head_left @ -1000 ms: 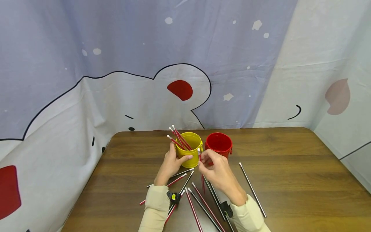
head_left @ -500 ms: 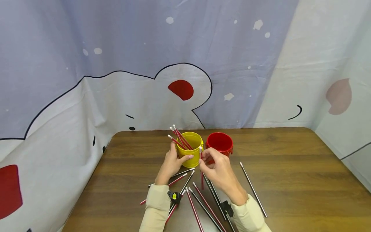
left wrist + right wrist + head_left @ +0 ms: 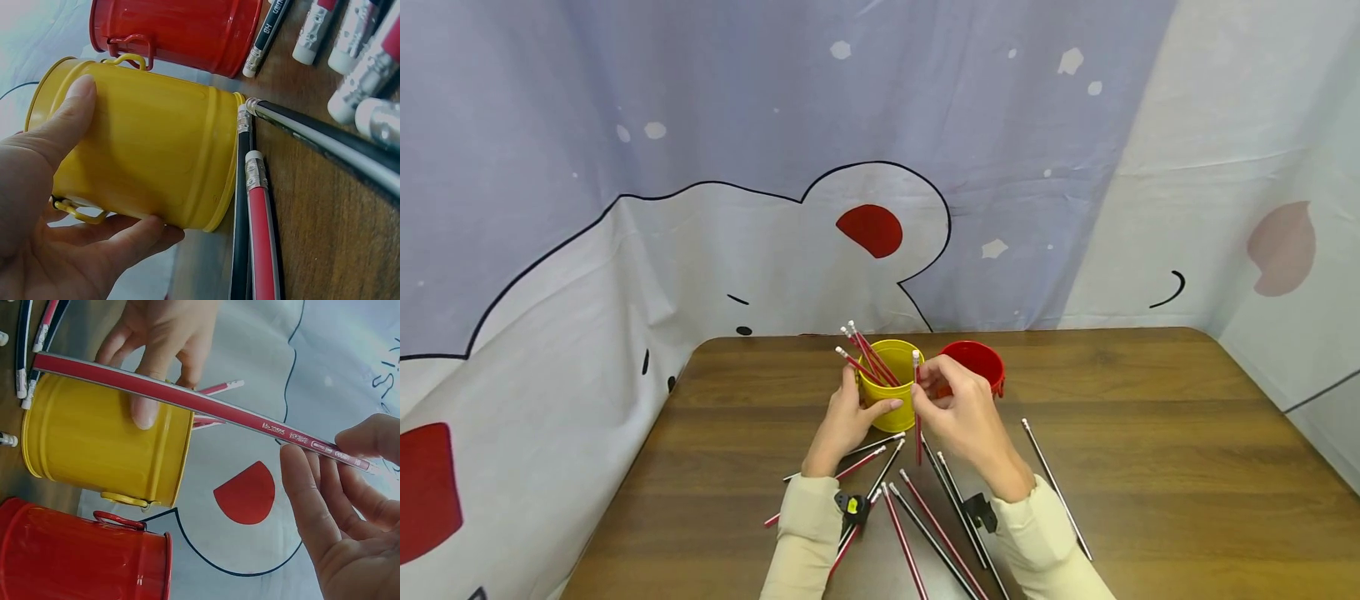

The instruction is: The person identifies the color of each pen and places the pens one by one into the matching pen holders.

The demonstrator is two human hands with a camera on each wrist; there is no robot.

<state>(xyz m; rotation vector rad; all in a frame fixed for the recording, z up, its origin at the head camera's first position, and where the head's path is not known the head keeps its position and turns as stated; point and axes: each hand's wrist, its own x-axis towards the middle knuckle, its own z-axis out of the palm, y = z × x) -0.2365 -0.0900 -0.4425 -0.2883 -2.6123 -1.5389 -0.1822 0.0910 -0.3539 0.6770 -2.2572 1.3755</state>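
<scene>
**Left hand (image 3: 842, 421) round a yellow bucket (image 3: 156, 150), right hand (image 3: 958, 412) pinching a red pencil (image 3: 219, 409)**

The left fingers curl round the bucket's wall, thumb on the near face and the others on the far side; from the head view those far fingers are largely hidden behind the bucket. The right thumb and fingertips pinch the red pencil near its eraser end, holding it nearly upright, eraser up, just to the right of the left thumb. Its shaft hangs below the right fingertips in front of the bucket; whether the lower end touches anything, I cannot tell. Its print is too small to read fully.

Above the left fingers, what look like 3 red pencils (image 3: 870, 360) lean over the bucket's rim, their lower ends hidden inside. Just behind the right fingers stands a red bucket (image 3: 81, 556), partly covered by that hand in the head view and cut off in both wrist views.

Below the hands, loose red and black pencils (image 3: 905, 542) lie on the wooden table (image 3: 1150, 467); some pass under the left sleeve (image 3: 801, 525), others run off the bottom edge, so I cannot count them. 1 black pencil (image 3: 1057, 489) lies apart, right of the right fingers, its lower end beside the right sleeve (image 3: 1037, 533).
</scene>
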